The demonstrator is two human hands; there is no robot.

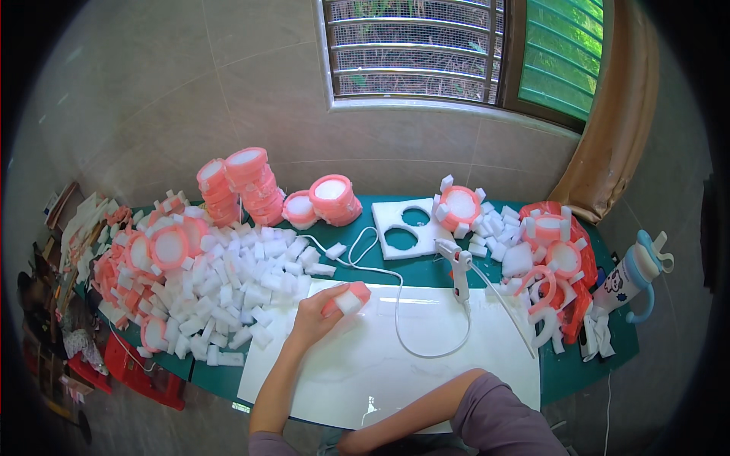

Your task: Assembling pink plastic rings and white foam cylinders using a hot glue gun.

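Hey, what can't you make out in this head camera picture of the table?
Head view: the right hand, cut off by the lower edge past the right forearm.
Head view: the side of the pink-and-white foam piece against the left hand, which covers it.
Head view: lower bits of the white foam pile, buried under upper ones.

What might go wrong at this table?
The white cord looping across the white board near the left hand could snag and drag the glue gun. The tall stack of pink-and-white foam rounds might topple if bumped. Loose white blocks near the table's front edge could fall.
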